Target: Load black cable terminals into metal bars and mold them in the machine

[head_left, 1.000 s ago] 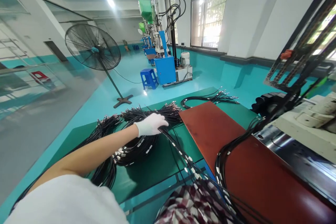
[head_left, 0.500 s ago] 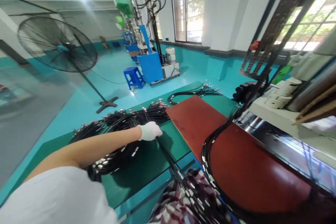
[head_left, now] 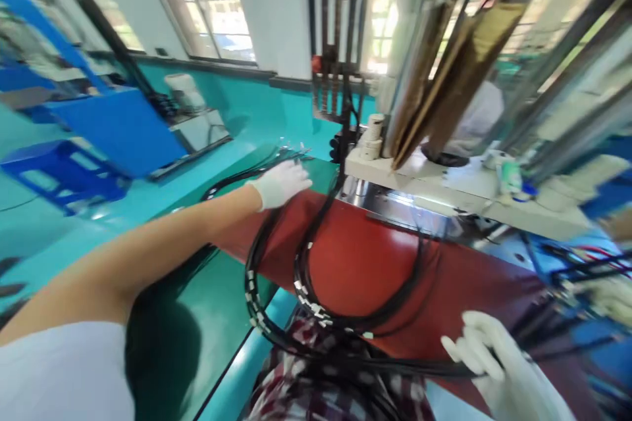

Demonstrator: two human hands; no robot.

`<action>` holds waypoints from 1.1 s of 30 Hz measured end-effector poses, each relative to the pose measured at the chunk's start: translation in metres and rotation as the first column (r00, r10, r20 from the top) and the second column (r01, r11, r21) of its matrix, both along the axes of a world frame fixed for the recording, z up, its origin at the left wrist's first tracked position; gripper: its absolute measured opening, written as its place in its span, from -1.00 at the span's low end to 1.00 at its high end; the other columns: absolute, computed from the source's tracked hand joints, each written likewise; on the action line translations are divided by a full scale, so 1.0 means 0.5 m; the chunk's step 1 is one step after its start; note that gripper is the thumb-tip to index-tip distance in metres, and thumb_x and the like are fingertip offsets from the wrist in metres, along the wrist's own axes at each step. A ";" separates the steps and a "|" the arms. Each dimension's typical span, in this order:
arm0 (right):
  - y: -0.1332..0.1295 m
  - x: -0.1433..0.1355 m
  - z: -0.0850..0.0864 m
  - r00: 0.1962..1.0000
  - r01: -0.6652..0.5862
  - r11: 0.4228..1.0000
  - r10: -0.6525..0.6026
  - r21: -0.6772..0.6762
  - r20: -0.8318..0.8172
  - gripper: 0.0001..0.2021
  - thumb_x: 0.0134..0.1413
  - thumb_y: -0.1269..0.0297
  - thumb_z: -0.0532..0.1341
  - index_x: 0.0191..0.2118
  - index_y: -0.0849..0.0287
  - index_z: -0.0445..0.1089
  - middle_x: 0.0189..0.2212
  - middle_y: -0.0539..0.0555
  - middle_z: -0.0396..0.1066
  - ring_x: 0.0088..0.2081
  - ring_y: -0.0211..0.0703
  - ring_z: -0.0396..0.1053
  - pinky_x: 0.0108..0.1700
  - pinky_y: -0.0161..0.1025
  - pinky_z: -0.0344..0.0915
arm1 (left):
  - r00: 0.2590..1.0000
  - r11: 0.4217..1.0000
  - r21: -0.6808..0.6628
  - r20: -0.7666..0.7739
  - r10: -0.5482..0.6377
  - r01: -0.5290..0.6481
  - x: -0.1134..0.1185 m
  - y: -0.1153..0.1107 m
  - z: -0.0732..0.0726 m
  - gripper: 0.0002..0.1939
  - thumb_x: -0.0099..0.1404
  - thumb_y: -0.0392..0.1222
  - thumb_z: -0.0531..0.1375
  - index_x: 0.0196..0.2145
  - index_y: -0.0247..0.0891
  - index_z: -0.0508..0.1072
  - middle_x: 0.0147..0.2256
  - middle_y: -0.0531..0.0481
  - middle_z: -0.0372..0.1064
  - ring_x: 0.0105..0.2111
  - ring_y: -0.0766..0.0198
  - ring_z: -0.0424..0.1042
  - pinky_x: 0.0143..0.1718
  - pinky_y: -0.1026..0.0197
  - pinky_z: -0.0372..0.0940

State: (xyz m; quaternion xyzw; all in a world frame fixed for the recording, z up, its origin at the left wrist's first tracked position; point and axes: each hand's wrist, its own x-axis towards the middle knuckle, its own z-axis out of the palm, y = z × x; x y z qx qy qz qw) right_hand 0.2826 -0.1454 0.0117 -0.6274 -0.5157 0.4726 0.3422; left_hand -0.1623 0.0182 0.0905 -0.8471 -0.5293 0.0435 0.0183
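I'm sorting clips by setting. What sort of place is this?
Most likely a factory workshop: a heavy pale machine with metal columns stands beside the red board, a blue machine stands further off, and a bundle of black cables runs between the gloved left hand and right hand.

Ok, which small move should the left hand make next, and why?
Perhaps lower the left hand and lay its black cable bundle on the red board: the hand appears above the board's end, another bundle lies there, and this bundle runs across the plaid cloth to the right hand.
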 end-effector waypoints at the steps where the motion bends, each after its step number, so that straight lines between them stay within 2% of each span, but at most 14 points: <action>1: 0.003 -0.001 -0.004 0.997 0.039 0.999 -0.041 -0.027 -0.062 -0.70 0.28 -0.13 0.11 -0.18 -0.07 0.44 -0.48 -0.01 0.26 -0.41 -0.11 0.38 -0.05 0.06 0.49 | 0.997 0.998 -0.030 0.062 -0.046 0.048 0.068 -0.010 -0.021 -0.62 0.29 -0.37 0.00 -0.07 -0.29 0.54 -0.06 -0.32 0.46 0.07 -0.21 0.36 0.10 -0.28 0.16; 3: 0.018 -0.007 -0.010 0.955 0.055 0.992 -0.086 -0.116 -0.284 -0.63 0.21 -0.19 0.15 -0.17 0.00 0.41 -0.58 -0.09 0.11 -0.52 -0.19 0.27 -0.05 0.10 0.48 | 0.964 0.979 -0.074 0.203 -0.174 0.192 0.197 -0.060 -0.052 -0.64 0.38 -0.24 0.00 -0.03 -0.26 0.53 -0.09 -0.24 0.49 -0.04 -0.08 0.43 0.05 -0.16 0.23; 5: 0.037 -0.015 -0.009 0.914 0.006 0.997 -0.034 -0.072 -0.403 -0.59 0.12 -0.17 0.27 -0.14 0.06 0.40 -0.53 -0.08 0.21 -0.46 -0.18 0.30 -0.04 0.08 0.44 | 0.872 0.928 -0.160 0.426 -0.243 0.337 0.303 -0.127 -0.066 -0.64 0.45 -0.10 -0.01 0.00 -0.21 0.50 -0.08 -0.11 0.51 -0.04 0.08 0.45 0.10 0.01 0.24; 8: 0.057 -0.028 0.006 0.981 -0.047 0.976 0.085 0.210 -0.173 -0.67 0.19 -0.05 0.28 -0.13 0.12 0.43 -0.16 0.11 0.44 -0.08 -0.04 0.38 0.14 -0.02 0.30 | 0.769 0.735 -0.539 0.638 0.039 0.410 0.413 -0.197 -0.076 -0.55 0.28 0.14 0.22 -0.02 -0.21 0.45 -0.16 -0.01 0.55 -0.21 0.16 0.51 -0.14 0.15 0.33; 10: 0.062 -0.038 0.019 0.980 -0.127 0.948 0.166 0.292 -0.112 -0.71 0.27 0.00 0.21 -0.14 0.12 0.45 -0.06 0.13 0.43 0.03 -0.03 0.36 0.18 -0.07 0.26 | 0.741 0.606 -0.650 0.656 0.143 0.458 0.460 -0.213 -0.089 -0.53 0.19 0.14 0.30 -0.09 -0.25 0.45 -0.20 -0.01 0.55 -0.28 0.17 0.50 -0.24 0.19 0.32; 13: 0.066 -0.056 0.037 0.933 -0.146 0.961 0.212 0.233 -0.290 -0.71 0.25 0.01 0.25 -0.09 0.10 0.46 -0.10 0.10 0.47 -0.03 -0.08 0.42 0.10 -0.11 0.34 | 0.626 0.556 -0.591 0.764 0.155 0.584 0.500 -0.214 -0.116 -0.72 0.33 -0.01 0.16 -0.35 -0.31 0.45 -0.35 -0.04 0.52 -0.33 0.22 0.46 -0.20 0.20 0.32; 15: 0.071 -0.070 0.047 0.875 0.059 0.984 0.029 0.166 -0.483 -0.64 0.14 -0.01 0.35 -0.05 0.09 0.45 -0.14 0.08 0.49 -0.10 -0.10 0.46 0.05 -0.12 0.39 | 0.568 0.562 -0.572 0.797 0.205 0.598 0.512 -0.219 -0.128 -0.74 0.36 -0.11 0.10 -0.44 -0.30 0.39 -0.45 -0.01 0.48 -0.39 0.27 0.44 -0.19 0.21 0.32; 18: 0.083 -0.086 0.062 0.695 0.352 0.934 -0.215 0.065 -0.686 -0.61 0.05 0.01 0.42 -0.09 0.12 0.45 -0.24 0.04 0.50 -0.22 -0.16 0.48 -0.04 -0.15 0.43 | 0.590 0.555 -0.635 0.753 0.290 0.538 0.510 -0.232 -0.127 -0.81 0.32 -0.13 0.14 -0.40 -0.29 0.36 -0.49 0.04 0.44 -0.46 0.30 0.41 -0.31 0.25 0.29; 20: 0.092 -0.087 0.068 0.623 0.372 0.928 -0.245 0.006 -0.742 -0.63 0.00 0.05 0.45 -0.15 0.15 0.47 -0.31 0.02 0.49 -0.35 -0.23 0.44 -0.19 -0.22 0.43 | 0.622 0.602 -0.620 0.744 0.246 0.504 0.496 -0.224 -0.117 -0.75 0.36 -0.06 0.13 -0.37 -0.28 0.37 -0.49 0.06 0.41 -0.46 0.31 0.38 -0.35 0.26 0.26; 22: 0.100 -0.080 0.066 0.605 0.321 0.946 -0.235 -0.038 -0.761 -0.63 -0.08 0.09 0.50 -0.22 0.18 0.48 -0.36 0.01 0.46 -0.45 -0.32 0.35 -0.36 -0.31 0.36 | 0.659 0.777 -0.474 0.745 0.103 0.414 0.474 -0.186 -0.110 -0.64 0.46 0.02 0.01 -0.34 -0.28 0.39 -0.42 0.03 0.40 -0.40 0.29 0.36 -0.29 0.24 0.26; 25: 0.114 -0.061 0.046 0.643 0.210 0.975 -0.191 -0.069 -0.742 -0.59 -0.19 0.15 0.54 -0.22 0.21 0.49 -0.43 -0.02 0.41 -0.54 -0.41 0.22 -0.50 -0.38 0.20 | 0.878 0.991 -0.085 0.477 -0.047 0.099 0.441 -0.079 -0.120 -0.58 0.52 -0.09 -0.13 -0.20 -0.30 0.46 -0.19 -0.12 0.43 -0.16 0.13 0.38 -0.06 0.10 0.23; 26: 0.119 -0.056 0.037 0.671 0.176 0.981 -0.179 -0.079 -0.720 -0.56 -0.21 0.16 0.54 -0.19 0.21 0.49 -0.45 -0.03 0.39 -0.55 -0.42 0.20 -0.52 -0.39 0.16 | 0.949 0.999 -0.008 0.313 -0.028 0.032 0.435 -0.039 -0.128 -0.63 0.51 -0.10 -0.08 -0.12 -0.31 0.47 -0.11 -0.18 0.42 -0.06 0.04 0.36 -0.02 0.03 0.22; 29: 0.131 -0.053 0.013 0.763 0.118 0.987 -0.158 -0.105 -0.627 -0.50 -0.25 0.09 0.54 -0.18 0.26 0.49 -0.46 0.01 0.41 -0.56 -0.42 0.18 -0.53 -0.38 0.11 | 0.985 1.000 0.004 0.172 -0.011 0.010 0.436 0.054 -0.157 -0.66 0.43 -0.06 0.08 0.01 -0.30 0.46 0.01 -0.26 0.36 0.04 -0.10 0.32 -0.02 -0.03 0.22; 33: 0.138 -0.057 -0.001 0.826 0.117 0.988 -0.155 -0.104 -0.542 -0.55 -0.26 0.08 0.52 -0.29 0.30 0.48 -0.55 0.01 0.39 -0.57 -0.36 0.22 -0.51 -0.35 0.13 | 0.992 0.998 -0.047 0.122 -0.030 0.036 0.446 0.076 -0.171 -0.72 0.43 -0.06 0.09 -0.09 -0.25 0.49 -0.08 -0.19 0.40 -0.02 -0.03 0.40 -0.05 0.03 0.27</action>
